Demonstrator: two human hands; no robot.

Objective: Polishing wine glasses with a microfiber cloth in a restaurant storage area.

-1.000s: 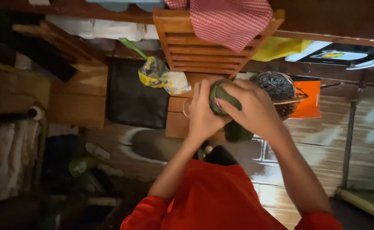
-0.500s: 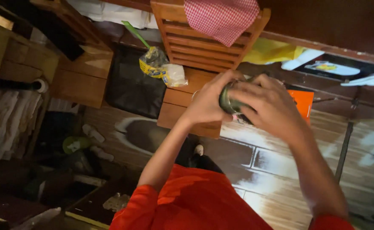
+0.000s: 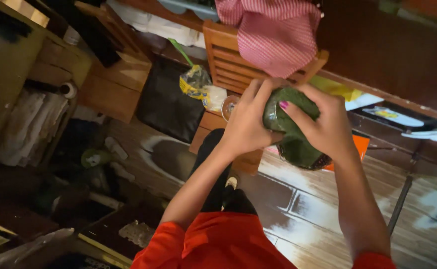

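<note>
A rounded dark green object (image 3: 292, 130) is held up in front of me between both hands. My left hand (image 3: 246, 124) wraps its left side, fingers pointing up. My right hand (image 3: 322, 123) covers its right side, with the thumb pressed across the green top. Orange sleeves (image 3: 218, 244) show at the bottom of the view. My dark-clothed leg and foot (image 3: 223, 189) stand on the wooden floor below.
A slatted wooden chair (image 3: 228, 60) with a red checked cloth (image 3: 278, 35) draped over it stands beyond my hands. A low wooden block (image 3: 213, 129), a black panel (image 3: 166, 102), a yellow-and-clear bag (image 3: 194, 83), wooden boxes (image 3: 114, 84) and an orange item (image 3: 360, 147) lie around.
My view tilted and shifted, so the chair and floor slid in frame. Both hands stayed on the green object, with the right thumb now across its top.
</note>
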